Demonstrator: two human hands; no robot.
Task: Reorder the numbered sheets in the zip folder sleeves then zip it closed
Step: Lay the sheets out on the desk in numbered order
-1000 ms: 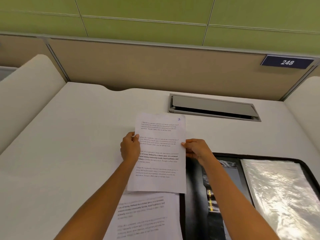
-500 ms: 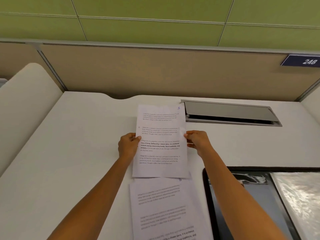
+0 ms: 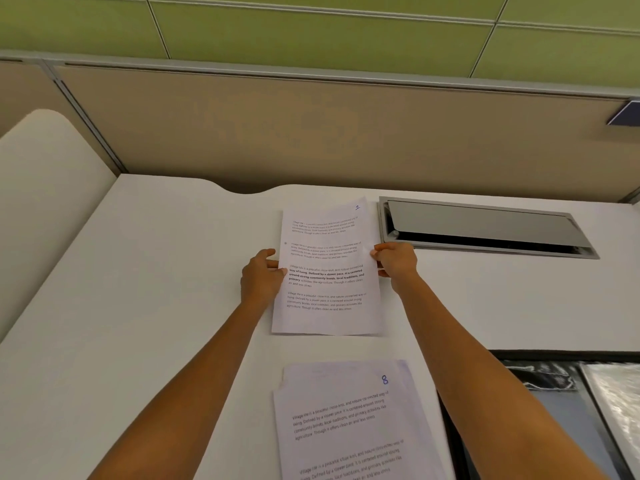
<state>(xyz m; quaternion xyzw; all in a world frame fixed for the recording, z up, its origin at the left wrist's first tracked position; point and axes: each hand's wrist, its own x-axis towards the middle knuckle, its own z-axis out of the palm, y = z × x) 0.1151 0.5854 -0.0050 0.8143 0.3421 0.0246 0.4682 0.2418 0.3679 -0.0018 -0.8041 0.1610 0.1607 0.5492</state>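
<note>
Green wall panels and a beige partition stood behind a white counter, which had a grey metal cable hatch set into it at the far right.

A single printed sheet lay between the two grips, toward the far side of the counter and just left of the hatch. A small blue handwritten number in its top right corner was too faint to read with certainty. The left grip pinched the sheet's left edge about halfway up, thumb on the paper. The right grip pinched the right edge slightly higher, its fingers curled round the margin. Whether the sheet rested flat on the counter or was held just above it could not be told.

Nearer the person, apart from the held sheet, lay a stack of sheets, its edges slightly fanned and the top page marked with a blue 8. Just right of that stack the black zip folder lay open, with a shiny clear sleeve showing at the frame's right edge.
</note>
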